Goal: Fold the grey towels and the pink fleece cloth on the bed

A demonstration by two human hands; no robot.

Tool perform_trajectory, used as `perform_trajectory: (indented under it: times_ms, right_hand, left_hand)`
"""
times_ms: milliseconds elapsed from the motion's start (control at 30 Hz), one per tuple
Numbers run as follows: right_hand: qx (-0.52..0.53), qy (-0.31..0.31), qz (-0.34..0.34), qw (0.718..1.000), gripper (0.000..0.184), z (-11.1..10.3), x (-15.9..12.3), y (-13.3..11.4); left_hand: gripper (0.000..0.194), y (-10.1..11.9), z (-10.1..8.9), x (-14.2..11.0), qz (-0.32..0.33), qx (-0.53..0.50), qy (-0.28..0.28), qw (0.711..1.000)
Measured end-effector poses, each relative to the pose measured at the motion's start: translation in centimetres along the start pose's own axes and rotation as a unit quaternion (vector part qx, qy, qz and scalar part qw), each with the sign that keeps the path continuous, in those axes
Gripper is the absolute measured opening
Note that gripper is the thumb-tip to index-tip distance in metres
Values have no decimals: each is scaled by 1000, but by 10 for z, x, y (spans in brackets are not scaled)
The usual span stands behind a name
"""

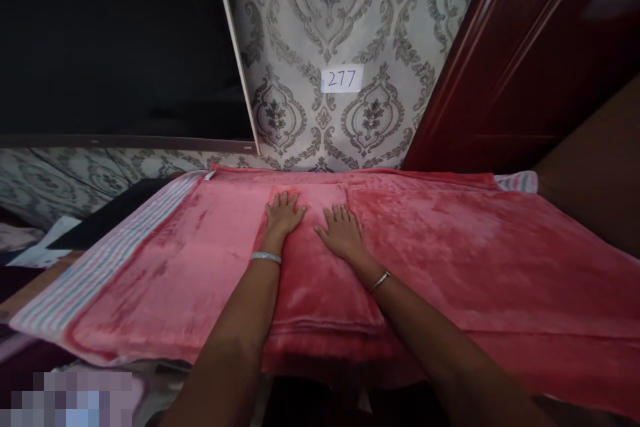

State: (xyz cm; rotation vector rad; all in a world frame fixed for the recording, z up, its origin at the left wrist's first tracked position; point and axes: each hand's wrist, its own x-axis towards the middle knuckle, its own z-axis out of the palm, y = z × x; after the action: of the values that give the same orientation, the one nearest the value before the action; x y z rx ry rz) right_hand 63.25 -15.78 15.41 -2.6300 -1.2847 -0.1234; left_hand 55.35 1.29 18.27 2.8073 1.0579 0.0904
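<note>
A plush pinkish-red blanket [320,287] lies in a folded rectangle in front of me, its near edge showing stacked layers. My left hand [283,213] rests palm down on it with the fingers spread, near its far left part. Close by on the right, my right hand [342,230] also presses flat on the blanket, fingers stretched out. Neither hand grips anything. Beneath the folded part, more pinkish-red plush spreads left and right. A striped cloth [120,247] lies under the plush at the left.
A large dark television [115,47] stands at the back left. Patterned wallpaper [330,7] behind carries a paper [343,79] marked 277. Dark red wooden furniture [500,67] rises at the right. A black object [115,210] sits beyond the striped cloth.
</note>
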Motion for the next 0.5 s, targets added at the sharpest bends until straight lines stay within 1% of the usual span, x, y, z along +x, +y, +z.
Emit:
perform_trajectory:
  times_ms: [133,200,267,333,400,500]
  right_hand:
    - [-3,8,-1,1000,74,2,2,-2]
    - [-5,8,-2,1000,74,1,1,-3]
    - [-7,0,-3,1000,73,-1,-2,-4]
    - [-7,-9,-1,1000,73,-6,-2,-4]
    - [-5,-27,5,1000,72,-14,-1,-5]
    - [13,-93,18,995,73,-33,0,-10]
  left_hand:
    - [71,-2,-4,1,2,-20,-9,1000]
    - [70,-3,-12,1,7,-33,-25,999]
    - [65,-4,-25,-5,11,-43,-41,998]
    - [60,-5,-38,-19,22,-42,-45,998]
    - [57,-7,-48,-40,48,-31,-40,998]
    - [58,-13,-50,-82,100,-11,-38,994]
